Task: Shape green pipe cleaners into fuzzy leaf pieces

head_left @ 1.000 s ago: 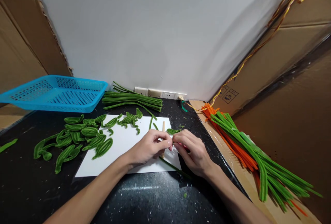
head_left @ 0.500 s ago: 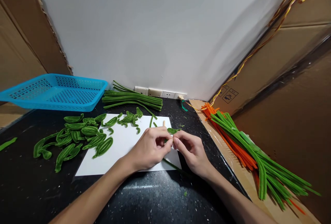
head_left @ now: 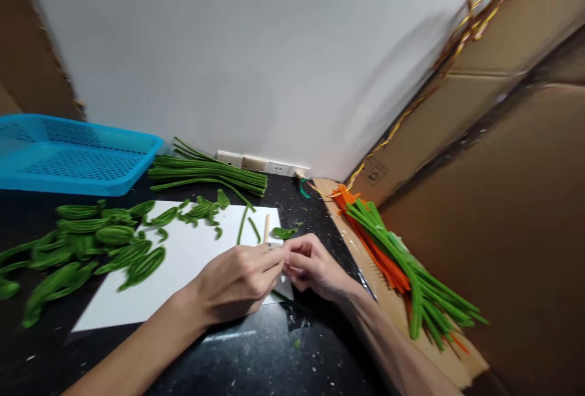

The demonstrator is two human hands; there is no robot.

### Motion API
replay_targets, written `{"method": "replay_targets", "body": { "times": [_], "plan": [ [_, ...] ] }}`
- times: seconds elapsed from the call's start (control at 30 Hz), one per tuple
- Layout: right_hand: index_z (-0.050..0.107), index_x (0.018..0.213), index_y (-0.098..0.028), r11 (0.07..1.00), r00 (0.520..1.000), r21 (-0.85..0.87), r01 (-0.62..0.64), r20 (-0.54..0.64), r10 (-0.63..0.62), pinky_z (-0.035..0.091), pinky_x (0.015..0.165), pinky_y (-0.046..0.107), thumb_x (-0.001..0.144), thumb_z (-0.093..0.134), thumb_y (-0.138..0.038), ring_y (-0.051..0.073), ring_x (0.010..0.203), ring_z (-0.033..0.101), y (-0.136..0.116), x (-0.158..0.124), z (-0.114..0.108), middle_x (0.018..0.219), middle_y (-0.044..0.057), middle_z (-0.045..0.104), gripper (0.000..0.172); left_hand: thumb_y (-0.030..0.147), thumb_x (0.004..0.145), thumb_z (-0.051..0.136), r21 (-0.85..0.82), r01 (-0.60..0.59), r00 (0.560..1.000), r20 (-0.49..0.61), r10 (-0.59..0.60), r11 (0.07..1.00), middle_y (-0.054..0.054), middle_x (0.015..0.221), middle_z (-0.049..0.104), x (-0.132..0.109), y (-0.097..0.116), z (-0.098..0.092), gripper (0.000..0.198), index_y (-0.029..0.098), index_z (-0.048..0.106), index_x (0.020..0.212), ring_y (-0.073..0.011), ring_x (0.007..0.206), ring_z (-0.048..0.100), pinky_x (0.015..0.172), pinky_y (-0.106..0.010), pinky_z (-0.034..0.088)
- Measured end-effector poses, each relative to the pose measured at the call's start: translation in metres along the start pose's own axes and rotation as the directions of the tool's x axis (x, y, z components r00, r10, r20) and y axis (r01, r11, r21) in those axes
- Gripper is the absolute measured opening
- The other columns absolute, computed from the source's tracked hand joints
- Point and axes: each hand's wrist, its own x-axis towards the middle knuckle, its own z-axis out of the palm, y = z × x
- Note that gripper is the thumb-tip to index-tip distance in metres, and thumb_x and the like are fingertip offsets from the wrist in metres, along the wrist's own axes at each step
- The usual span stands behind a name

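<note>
My left hand (head_left: 244,277) and my right hand (head_left: 315,267) meet fingertip to fingertip over the right part of a white paper sheet (head_left: 176,271). Both are closed in a pinch; whatever lies between the fingers is hidden. Just beyond them stands a thin wooden stick (head_left: 267,227), beside short green pipe cleaner pieces (head_left: 242,226). One green leaf shape (head_left: 284,233) rests past the right fingers. A green strand (head_left: 289,300) runs out below the hands. Looped fuzzy green leaf shapes (head_left: 115,235) are heaped at the left, partly on the paper, with smaller curled ones at its far edge.
A blue perforated basket (head_left: 114,186) stands at the back left. Along the wall lies a bundle of dark green pipe cleaners (head_left: 210,172), near power sockets (head_left: 278,168). Orange strips (head_left: 381,262) and bright green ones (head_left: 411,259) lie on cardboard at right, below twisted wire (head_left: 402,119).
The whole view has swung right, so the things on the table appear farther left. My hands stay pinched together; the left one has turned, its back now covering more of the fingers.
</note>
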Motion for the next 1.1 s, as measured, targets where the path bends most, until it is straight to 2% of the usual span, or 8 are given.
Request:
{"method": "replay_targets", "body": {
  "times": [0.17,0.27,0.4,0.5,0.7,0.83,0.97,1.1],
  "plan": [
    [0.058,0.074,-0.017,0.998,1.0,-0.069,-0.004,-0.012,0.003,0.018,0.04,0.019,0.083,0.08,-0.051,0.005,0.045,0.025,-0.002,0.002,0.003,0.058,-0.007,0.048,0.042,0.007,0.098,0.049,-0.324,0.279,0.952,-0.033,-0.305,0.904,-0.002,0.075,0.058,-0.001,0.0,0.006,0.025,0.012,0.071,0.087,-0.0144,0.063,0.055,0.057,-0.027,0.041],
    [0.057,0.076,-0.018,0.934,0.984,-0.333,0.13,-0.074,-0.163,0.028,0.046,0.021,0.098,0.065,-0.051,0.008,0.051,0.035,0.001,0.002,0.009,0.065,-0.005,0.05,0.04,0.015,0.098,0.053,-0.495,0.51,0.833,0.08,-0.548,0.704,0.001,0.067,0.053,0.001,-0.002,0.007,0.031,0.015,0.071,0.074,-0.0125,0.06,0.049,0.057,-0.027,0.036],
    [0.064,0.104,-0.019,0.67,0.901,-0.698,0.252,-0.084,-0.426,0.039,0.062,0.025,0.108,0.049,-0.039,0.012,0.066,0.052,0.004,-0.001,0.012,0.077,-0.002,0.059,0.026,0.024,0.096,0.057,-0.619,0.652,0.688,0.239,-0.685,0.438,0.0,0.068,0.057,0.002,-0.007,0.008,0.033,0.015,0.069,0.067,-0.0136,0.064,0.05,0.062,-0.027,0.037],
    [0.06,0.118,-0.02,0.536,0.863,-0.796,0.282,-0.033,-0.503,0.039,0.06,0.025,0.108,0.049,-0.031,0.011,0.061,0.05,0.005,-0.003,0.01,0.08,-0.002,0.061,0.019,0.025,0.095,0.056,-0.683,0.643,0.67,0.283,-0.687,0.346,0.0,0.068,0.057,0.003,-0.009,0.011,0.035,0.015,0.064,0.063,-0.0142,0.067,0.049,0.066,-0.028,0.037],
    [0.063,0.109,-0.018,0.193,0.795,-0.919,0.344,0.176,-0.58,0.043,0.062,0.026,0.107,0.049,-0.02,0.013,0.065,0.055,0.007,-0.002,0.002,0.091,0.004,0.067,0.014,0.025,0.093,0.057,-0.747,0.632,0.634,0.346,-0.691,0.205,-0.003,0.074,0.066,0.004,-0.009,0.014,0.03,0.014,0.07,0.068,-0.0158,0.072,0.056,0.068,-0.028,0.041],
    [0.063,0.11,-0.018,0.104,0.77,-0.928,0.359,0.231,-0.595,0.042,0.057,0.025,0.107,0.05,-0.019,0.012,0.061,0.055,0.005,-0.002,-0.002,0.09,0.004,0.067,0.014,0.029,0.091,0.062,-0.765,0.639,0.574,0.408,-0.709,0.077,-0.002,0.067,0.063,0.004,-0.009,0.01,0.026,0.013,0.073,0.074,-0.0127,0.061,0.053,0.056,-0.024,0.039],
    [0.064,0.107,-0.017,0.054,0.745,-0.908,0.416,0.306,-0.593,0.042,0.058,0.024,0.107,0.05,-0.017,0.012,0.063,0.058,0.001,-0.004,-0.003,0.087,0.004,0.067,0.014,0.037,0.088,0.067,-0.726,0.659,0.498,0.616,-0.61,-0.195,0.005,0.05,0.046,0.005,-0.01,0.004,0.025,0.014,0.07,0.077,-0.0068,0.038,0.034,0.038,-0.021,0.02],
    [0.063,0.103,-0.018,-0.015,0.7,-0.883,0.469,0.382,-0.604,0.041,0.058,0.025,0.106,0.049,-0.015,0.013,0.062,0.056,-0.001,-0.005,-0.002,0.081,0.003,0.065,0.014,0.037,0.084,0.073,-0.694,0.605,0.506,0.713,-0.485,-0.389,0.006,0.051,0.041,0.006,-0.012,-0.001,0.027,0.013,0.066,0.071,-0.004,0.041,0.027,0.037,-0.018,0.018]
  ]
}}
